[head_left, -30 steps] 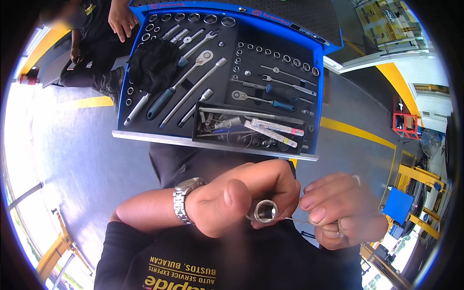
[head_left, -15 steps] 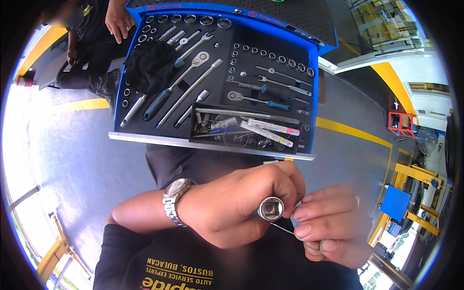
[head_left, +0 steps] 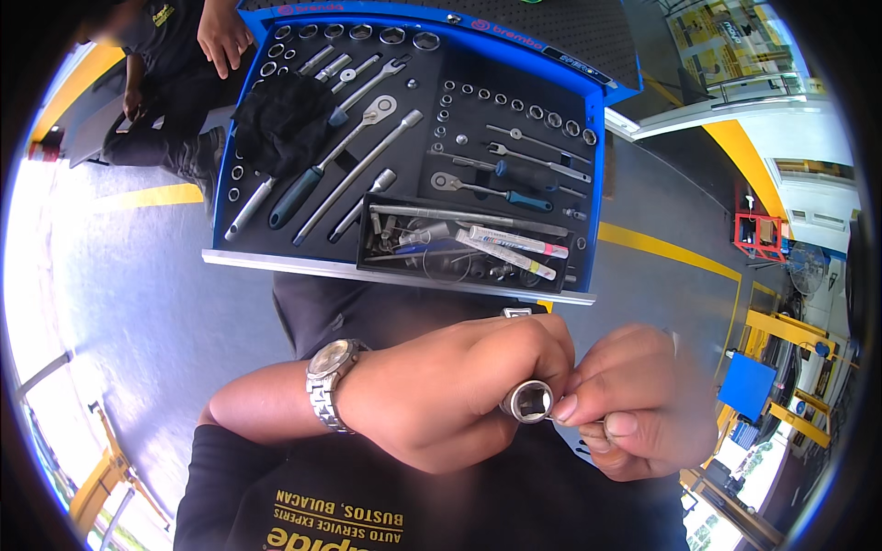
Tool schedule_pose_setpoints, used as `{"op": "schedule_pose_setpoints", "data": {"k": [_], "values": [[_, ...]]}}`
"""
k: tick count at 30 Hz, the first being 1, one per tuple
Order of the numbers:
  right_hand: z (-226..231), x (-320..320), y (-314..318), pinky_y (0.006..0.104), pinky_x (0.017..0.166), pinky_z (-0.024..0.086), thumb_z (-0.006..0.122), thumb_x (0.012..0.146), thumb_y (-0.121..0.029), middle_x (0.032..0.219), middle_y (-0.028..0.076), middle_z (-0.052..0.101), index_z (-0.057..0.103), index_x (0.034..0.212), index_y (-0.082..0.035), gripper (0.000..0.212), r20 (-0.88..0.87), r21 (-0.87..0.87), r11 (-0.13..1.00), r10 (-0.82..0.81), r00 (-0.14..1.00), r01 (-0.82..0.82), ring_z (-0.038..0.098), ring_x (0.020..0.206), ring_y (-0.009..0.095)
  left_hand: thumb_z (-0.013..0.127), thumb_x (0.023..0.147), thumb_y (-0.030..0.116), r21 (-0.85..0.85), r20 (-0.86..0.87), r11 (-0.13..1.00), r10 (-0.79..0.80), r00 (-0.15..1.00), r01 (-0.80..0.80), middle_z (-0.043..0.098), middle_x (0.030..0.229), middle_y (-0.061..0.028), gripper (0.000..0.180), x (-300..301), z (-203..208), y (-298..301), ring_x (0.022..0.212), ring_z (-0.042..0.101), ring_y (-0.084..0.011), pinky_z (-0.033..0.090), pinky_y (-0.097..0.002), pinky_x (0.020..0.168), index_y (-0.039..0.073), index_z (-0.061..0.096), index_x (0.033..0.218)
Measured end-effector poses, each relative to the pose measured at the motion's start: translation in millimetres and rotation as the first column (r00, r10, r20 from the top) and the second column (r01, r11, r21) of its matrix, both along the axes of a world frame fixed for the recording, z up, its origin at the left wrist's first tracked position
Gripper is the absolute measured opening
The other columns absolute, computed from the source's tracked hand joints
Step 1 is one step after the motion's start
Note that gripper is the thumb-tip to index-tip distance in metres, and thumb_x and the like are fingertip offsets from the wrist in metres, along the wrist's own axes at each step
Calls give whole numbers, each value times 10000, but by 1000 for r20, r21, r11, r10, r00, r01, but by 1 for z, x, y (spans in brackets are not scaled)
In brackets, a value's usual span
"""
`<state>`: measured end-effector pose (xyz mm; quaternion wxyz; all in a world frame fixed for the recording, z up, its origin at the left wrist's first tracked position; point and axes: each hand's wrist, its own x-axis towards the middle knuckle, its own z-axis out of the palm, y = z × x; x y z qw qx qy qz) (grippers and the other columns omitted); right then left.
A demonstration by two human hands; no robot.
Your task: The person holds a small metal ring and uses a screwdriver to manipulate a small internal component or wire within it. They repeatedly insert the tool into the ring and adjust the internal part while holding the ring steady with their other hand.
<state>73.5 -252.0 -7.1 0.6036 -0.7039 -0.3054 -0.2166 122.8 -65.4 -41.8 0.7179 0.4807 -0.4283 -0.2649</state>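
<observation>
My left hand [head_left: 450, 386], with a metal watch [head_left: 331, 372] at its wrist, is closed around a shiny socket [head_left: 531, 401]. The socket's open end faces up toward me, out between thumb and fingers. Against its right side, my right hand [head_left: 643, 404] is closed in a pinch. A thin metal rod, mostly hidden now, is held in those fingertips and runs toward the socket's rim. Both hands are in front of my dark shirt [head_left: 386, 496], below the drawer's front edge.
An open blue tool drawer [head_left: 404, 272] lies beyond my hands, with sockets, ratchets [head_left: 377, 110] and bars in dark foam. A black tray [head_left: 367, 243] of small parts and markers sits at its front. A black cloth [head_left: 285, 124] lies at left. Another person's hand [head_left: 223, 41] is near the far-left corner.
My right hand has closed into a tighter pinch and come up against the socket. The socket has turned and shifted slightly right, and the thin rod now shows less.
</observation>
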Motion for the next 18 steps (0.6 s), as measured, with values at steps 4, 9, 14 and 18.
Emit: {"op": "schedule_pose_setpoints", "data": {"k": [4,9,14,18], "values": [[6,1,0,292,516,520,719,691,58,859,199,684,582,882,-12,244,-11,-110,994,16,1000,-17,658,651,230,579,804,9,86,4,996,-5,1000,5,587,910,-153,236,0,1,0,787,588,-284,476,-360,661,30,469,1012],[29,3,-9,323,610,535,655,758,3,865,96,690,580,933,-88,211,-57,-413,898,144,988,-154,663,728,239,594,866,257,50,-23,998,-35,999,36,535,845,-143,283,7,0,1,705,523,-253,446,-347,620,14,461,925],[13,9,-10,377,631,600,639,764,6,918,138,669,533,893,-81,189,341,-546,837,262,903,-37,681,774,255,360,1009,458,124,-99,989,89,991,-76,555,797,-142,466,0,2,3,622,506,-192,433,-312,569,18,455,894],[5,7,-2,379,659,622,622,789,-29,912,142,643,509,862,-51,136,426,-556,830,238,873,45,689,762,257,319,1026,440,165,-137,964,230,963,-207,557,720,-123,467,-8,4,-2,568,486,-166,416,-297,533,21,452,866]]}}
